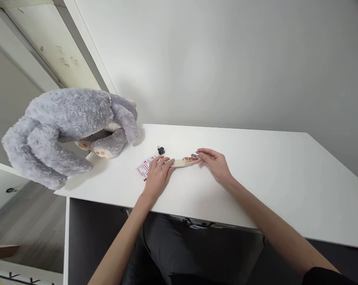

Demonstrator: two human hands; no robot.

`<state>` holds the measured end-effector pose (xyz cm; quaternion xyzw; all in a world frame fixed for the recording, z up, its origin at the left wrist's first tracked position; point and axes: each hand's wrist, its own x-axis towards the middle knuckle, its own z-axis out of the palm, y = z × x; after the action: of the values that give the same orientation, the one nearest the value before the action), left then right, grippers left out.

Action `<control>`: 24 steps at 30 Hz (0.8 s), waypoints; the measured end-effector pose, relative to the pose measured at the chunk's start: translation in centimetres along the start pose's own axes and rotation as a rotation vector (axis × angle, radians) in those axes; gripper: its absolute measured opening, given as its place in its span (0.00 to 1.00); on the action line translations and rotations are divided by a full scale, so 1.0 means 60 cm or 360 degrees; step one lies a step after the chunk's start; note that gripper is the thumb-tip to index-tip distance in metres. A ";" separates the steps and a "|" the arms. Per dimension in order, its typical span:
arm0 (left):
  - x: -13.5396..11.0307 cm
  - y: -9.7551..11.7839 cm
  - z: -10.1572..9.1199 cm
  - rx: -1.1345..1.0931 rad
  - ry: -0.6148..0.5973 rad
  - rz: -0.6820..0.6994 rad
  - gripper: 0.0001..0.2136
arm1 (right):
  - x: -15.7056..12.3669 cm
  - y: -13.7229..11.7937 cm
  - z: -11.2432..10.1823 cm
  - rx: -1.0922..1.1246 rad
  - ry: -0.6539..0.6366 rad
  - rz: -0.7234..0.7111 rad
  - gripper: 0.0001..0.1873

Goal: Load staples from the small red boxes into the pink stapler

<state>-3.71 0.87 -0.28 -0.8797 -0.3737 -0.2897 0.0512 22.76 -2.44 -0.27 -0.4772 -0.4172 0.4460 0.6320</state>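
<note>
A slim cream-coloured object (179,163) lies on the white desk between my hands; its right end is hollow and shows an orange-red inside. I cannot tell its exact kind. My left hand (159,171) holds its left end with bent fingers, the wrist over the desk's front edge. At the right end, my right hand (212,161) has thumb and fingers pinched together at a small grey, shiny piece (194,156). Under and beside my left fingers is a white sheet with red print (142,169). A small black object with a silvery top (161,150) sits just behind that hand.
A large grey plush toy (69,113) leans over the left end of the white desk (270,178). Behind the desk rises a pale wall (226,71). My legs (163,245) are under the desk's front edge. Wooden floor (33,213) shows at the lower left.
</note>
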 end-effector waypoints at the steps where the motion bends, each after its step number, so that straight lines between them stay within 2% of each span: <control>1: 0.000 0.000 0.000 -0.0007 0.0001 -0.0003 0.15 | 0.000 -0.001 -0.001 -0.0031 0.0023 -0.0018 0.19; 4: 0.000 0.000 -0.001 -0.0023 -0.0004 -0.0008 0.15 | -0.004 -0.003 -0.001 -0.0216 0.0081 -0.0127 0.18; 7: 0.000 0.001 -0.003 -0.0015 -0.0010 -0.0010 0.15 | -0.008 -0.004 -0.002 -0.0535 0.0142 -0.0365 0.14; 11: 0.000 0.000 -0.003 -0.0029 -0.0006 -0.0012 0.15 | -0.011 -0.002 -0.005 -0.0822 0.0105 -0.0635 0.10; 16: -0.002 -0.001 -0.001 -0.0060 -0.0006 -0.0024 0.15 | -0.011 0.006 -0.009 -0.0897 -0.0023 -0.0754 0.10; 24: -0.002 -0.002 0.000 -0.0078 -0.0009 -0.0014 0.15 | -0.009 0.009 -0.012 -0.1047 -0.0062 -0.0875 0.11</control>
<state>-3.89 0.87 -0.37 -0.8799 -0.3705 -0.2963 0.0273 23.23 -3.06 -0.99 -0.5158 -0.6608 0.1131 0.5334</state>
